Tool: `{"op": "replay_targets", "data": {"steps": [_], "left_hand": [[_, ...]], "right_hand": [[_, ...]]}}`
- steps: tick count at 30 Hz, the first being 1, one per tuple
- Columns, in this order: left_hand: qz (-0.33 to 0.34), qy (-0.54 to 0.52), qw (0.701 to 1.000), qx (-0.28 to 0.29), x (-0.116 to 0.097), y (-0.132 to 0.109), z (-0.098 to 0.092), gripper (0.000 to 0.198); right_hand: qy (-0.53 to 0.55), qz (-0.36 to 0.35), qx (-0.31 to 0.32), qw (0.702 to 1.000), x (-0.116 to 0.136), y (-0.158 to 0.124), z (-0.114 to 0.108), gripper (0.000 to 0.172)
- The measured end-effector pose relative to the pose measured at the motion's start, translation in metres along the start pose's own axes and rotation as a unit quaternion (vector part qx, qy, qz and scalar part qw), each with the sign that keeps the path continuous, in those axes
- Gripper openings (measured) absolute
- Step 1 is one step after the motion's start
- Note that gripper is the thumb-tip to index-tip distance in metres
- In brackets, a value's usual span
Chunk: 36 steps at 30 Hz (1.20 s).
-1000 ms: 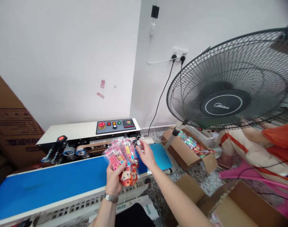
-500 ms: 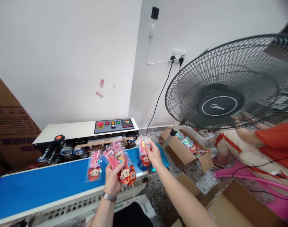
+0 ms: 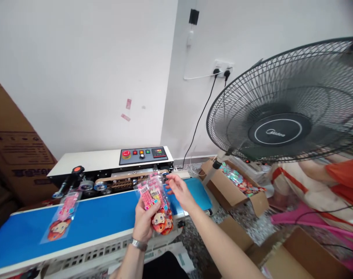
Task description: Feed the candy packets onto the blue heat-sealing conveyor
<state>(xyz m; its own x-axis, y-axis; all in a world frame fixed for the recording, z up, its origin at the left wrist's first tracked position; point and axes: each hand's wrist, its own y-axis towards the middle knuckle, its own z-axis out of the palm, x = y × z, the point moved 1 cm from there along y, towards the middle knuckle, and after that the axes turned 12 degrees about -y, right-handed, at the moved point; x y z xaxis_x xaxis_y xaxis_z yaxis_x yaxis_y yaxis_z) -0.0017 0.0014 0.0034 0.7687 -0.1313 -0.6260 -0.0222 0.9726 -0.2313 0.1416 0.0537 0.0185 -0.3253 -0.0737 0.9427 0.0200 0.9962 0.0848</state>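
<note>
My left hand (image 3: 144, 223) is closed on a stack of clear toy packets (image 3: 157, 205), each with a pink card and a cartoon head. It holds them above the near edge of the blue conveyor belt (image 3: 101, 221). My right hand (image 3: 178, 190) sits just right of the stack's top with its fingers loosely curled, touching the packets' upper edge. Whether it grips one is unclear. One single packet (image 3: 60, 223) lies flat on the belt at the left. Behind the belt stands the sealing machine (image 3: 112, 164) with its control panel (image 3: 143, 154).
A large black fan (image 3: 283, 104) stands at the right. Under it is an open cardboard box of packets (image 3: 237, 186). More cardboard boxes (image 3: 298, 255) sit on the floor at the lower right. A person in orange (image 3: 336, 182) sits behind the fan. Brown cartons (image 3: 16, 159) stand at the left.
The packet on the belt has travelled left, from the belt's middle to its left part. My right hand has moved from the belt's right end back to the top of the stack.
</note>
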Motion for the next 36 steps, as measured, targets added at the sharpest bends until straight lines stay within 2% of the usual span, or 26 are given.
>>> {"op": "replay_targets", "data": {"steps": [2, 4, 9, 12, 14, 16, 18, 21, 28, 33, 36], "left_hand": [[-0.013, -0.004, 1.0, 0.011, 0.002, -0.001, 0.001, 0.051], [-0.029, -0.016, 0.999, 0.01, 0.006, -0.002, 0.003, 0.048], [-0.037, -0.051, 0.998, -0.02, 0.018, -0.007, 0.01, 0.044], [-0.038, -0.055, 0.998, -0.009, 0.023, -0.009, 0.014, 0.045], [-0.034, -0.035, 0.999, 0.006, 0.023, -0.009, 0.014, 0.044], [-0.033, -0.003, 0.999, 0.025, 0.023, -0.009, 0.013, 0.044], [-0.039, 0.019, 0.998, 0.044, 0.022, -0.008, 0.012, 0.046], [-0.046, 0.02, 0.997, 0.054, 0.023, -0.008, 0.01, 0.046], [-0.048, 0.017, 0.997, 0.055, 0.026, -0.01, 0.01, 0.046], [-0.049, 0.017, 0.997, 0.063, 0.027, -0.011, 0.012, 0.044], [-0.051, 0.016, 0.996, 0.073, 0.027, -0.011, 0.013, 0.043]], "right_hand": [[0.009, -0.028, 0.02, 0.999, 0.014, -0.008, 0.0, 0.027], [-0.016, -0.045, 0.007, 0.999, 0.021, -0.013, 0.0, 0.022], [-0.025, -0.031, -0.079, 0.996, 0.016, -0.022, 0.0, 0.023], [-0.009, -0.025, -0.109, 0.994, 0.012, -0.026, -0.005, 0.022], [0.019, -0.023, -0.081, 0.996, 0.015, -0.026, -0.014, 0.023], [0.039, -0.035, -0.043, 0.998, 0.024, -0.022, -0.027, 0.042], [0.008, -0.059, -0.016, 0.998, 0.035, -0.018, -0.04, 0.049], [-0.087, -0.086, 0.001, 0.992, 0.047, -0.015, -0.052, 0.033], [-0.134, -0.118, -0.008, 0.984, 0.047, -0.016, -0.055, 0.024], [-0.197, -0.146, 0.023, 0.969, 0.055, -0.016, -0.059, 0.019], [-0.192, -0.137, 0.025, 0.971, 0.055, -0.018, -0.06, 0.018]]}}
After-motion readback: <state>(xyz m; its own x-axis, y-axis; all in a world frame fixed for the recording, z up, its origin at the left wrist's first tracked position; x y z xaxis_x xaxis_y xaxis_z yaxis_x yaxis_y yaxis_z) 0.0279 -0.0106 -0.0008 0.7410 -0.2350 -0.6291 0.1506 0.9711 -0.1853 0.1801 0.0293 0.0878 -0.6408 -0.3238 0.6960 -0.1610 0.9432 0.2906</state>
